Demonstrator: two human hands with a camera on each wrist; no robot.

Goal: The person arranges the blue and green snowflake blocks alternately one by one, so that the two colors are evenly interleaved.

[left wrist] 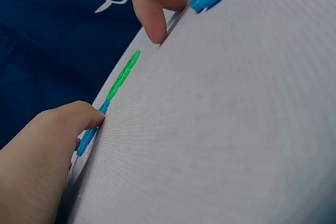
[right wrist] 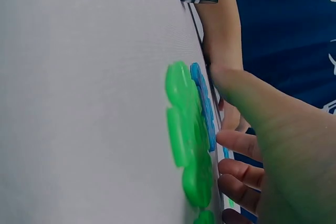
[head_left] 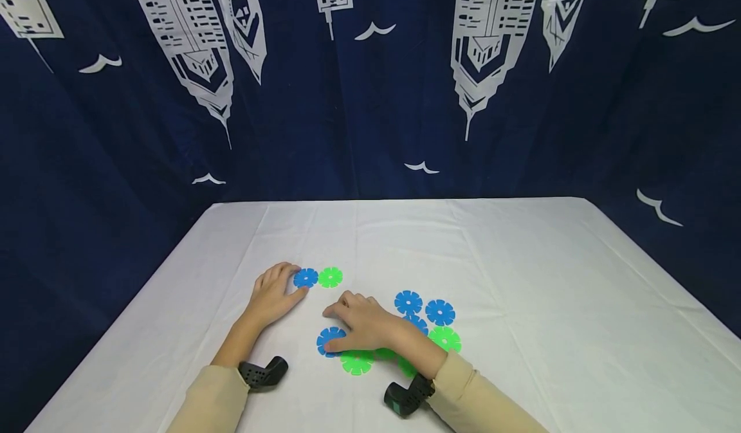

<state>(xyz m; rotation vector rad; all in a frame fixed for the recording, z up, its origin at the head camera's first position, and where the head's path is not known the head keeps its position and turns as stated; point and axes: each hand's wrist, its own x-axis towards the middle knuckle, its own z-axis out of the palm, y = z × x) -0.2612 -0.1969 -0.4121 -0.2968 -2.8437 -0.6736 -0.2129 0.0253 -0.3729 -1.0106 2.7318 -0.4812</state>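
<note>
Your left hand (head_left: 272, 294) lies flat on the white tablecloth (head_left: 521, 291), left of the table's middle and nearer the near edge than the far one, and its fingertips touch the left rim of the blue disc (head_left: 305, 278). The fingers look relaxed rather than curled round anything, so call it a touch, not a pinch; the left wrist view shows the thumb (left wrist: 86, 113) against the disc's thin edge. That disc lies flat, straight ahead of your fingertips toward the right, and the green disc (head_left: 330, 277) sits touching or just beside it on the far side from your hand, the two in a row running parallel to the near edge. So the pair lies away from your palm, with blue nearer and green beyond it. Your right hand (head_left: 365, 323) is palm-down close by toward the near edge, with its thumb resting on a second blue disc (head_left: 327, 340) and a green one (head_left: 356, 362) just beside that; it grasps nothing that I can see. More blue and green discs (head_left: 440, 313) cluster round your right wrist. For the blue-green pair, your left hand is clearly the nearer.
</note>
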